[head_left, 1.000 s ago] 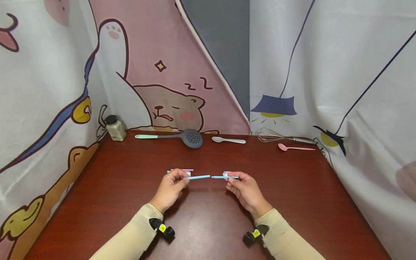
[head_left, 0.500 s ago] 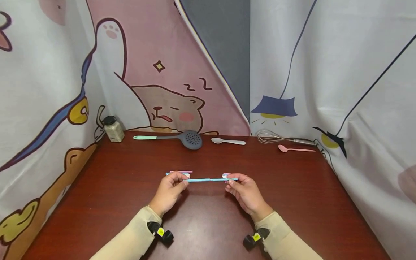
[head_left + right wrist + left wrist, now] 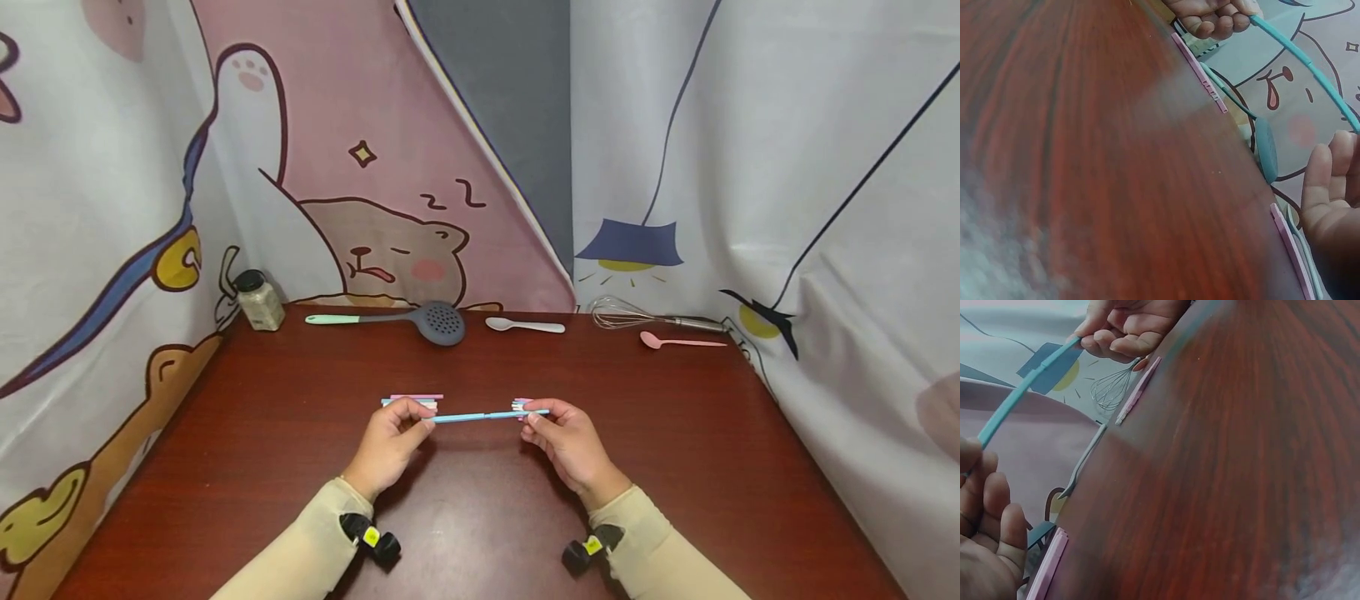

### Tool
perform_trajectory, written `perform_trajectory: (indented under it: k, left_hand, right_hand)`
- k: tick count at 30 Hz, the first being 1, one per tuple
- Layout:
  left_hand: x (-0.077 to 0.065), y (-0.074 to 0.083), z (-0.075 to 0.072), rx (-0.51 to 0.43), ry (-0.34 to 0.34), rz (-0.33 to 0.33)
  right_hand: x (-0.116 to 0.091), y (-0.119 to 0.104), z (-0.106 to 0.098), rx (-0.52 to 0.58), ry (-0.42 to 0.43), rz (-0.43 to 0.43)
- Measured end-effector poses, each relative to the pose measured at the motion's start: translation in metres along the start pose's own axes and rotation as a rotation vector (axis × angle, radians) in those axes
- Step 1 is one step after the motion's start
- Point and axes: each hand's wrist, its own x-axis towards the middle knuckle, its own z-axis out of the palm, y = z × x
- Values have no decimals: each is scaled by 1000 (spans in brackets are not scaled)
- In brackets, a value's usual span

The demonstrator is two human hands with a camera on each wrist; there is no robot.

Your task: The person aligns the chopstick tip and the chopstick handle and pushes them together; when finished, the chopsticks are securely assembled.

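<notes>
My left hand point(image 3: 390, 446) pinches a thin light-blue plastic stick point(image 3: 459, 418) between thumb and forefinger. A second light-blue plastic stick point(image 3: 504, 415) is pinched by my right hand point(image 3: 568, 446) in the same manner. The two sticks meet end to end in a nearly straight line, and the left wrist view shows a narrower step at the joint point(image 3: 1036, 370). Both are held above the table. Just beyond my left hand lies a small group of pink, blue and white sticks point(image 3: 416, 397). Another such group point(image 3: 519, 406) lies behind the right fingers, partly hidden.
Along the back edge of the dark red table point(image 3: 480, 517) lie a grey slotted skimmer point(image 3: 441, 323), a white spoon point(image 3: 527, 326), a wire whisk point(image 3: 626, 313) and a pink spoon point(image 3: 678, 342). A black-lidded jar point(image 3: 260, 304) stands at the back left. Printed curtains point(image 3: 510, 83) surround the table.
A second ago a small gap separated the two blue sticks. The hands have brought their ends together, and they stay in contact now. The camera view has shifted slightly.
</notes>
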Motion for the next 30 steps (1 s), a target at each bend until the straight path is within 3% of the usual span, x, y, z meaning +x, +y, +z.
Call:
perform_trajectory:
  k: [5,11,22,30]
  left_hand:
    - [-1,0,0,16,10,-27]
    - [-2,2,-1,11,-10,-50]
    - [-1,3,0,9,-60,-8]
    - [0,3,1,9,-10,-6]
  right_hand:
    - [0,1,1,-13,13,13]
    - [0,2,0,18,-47,25]
    - [-2,0,-1,67,-93,12]
    - [-1,-1,-2,82,-119,4]
